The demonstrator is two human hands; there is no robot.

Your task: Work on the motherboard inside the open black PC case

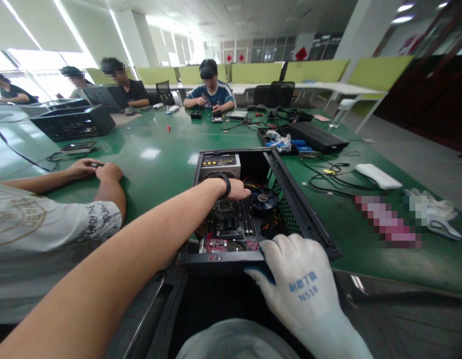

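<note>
An open black computer case (300, 209) lies on the green table in front of me, its inside facing up. My left hand (238, 190), bare with a black wristband, reaches into it. The fingers are closed at the left rim of a round black cooling fan (262, 199); their undersides are hidden. Left of the fan shows the motherboard (229, 222) with a bare processor socket (226, 205). A power supply (220, 163) sits at the far left corner. My right hand (300, 279), in a white work glove, grips the near edge of the case, over a red circuit board (223, 245).
Right of the case lie black cables (328, 182), a white oblong object (378, 176) and a white glove (440, 212). Beyond it stands a black box (316, 137). A co-worker's hands (98, 169) are close on the left. Another computer case (74, 122) stands farther left.
</note>
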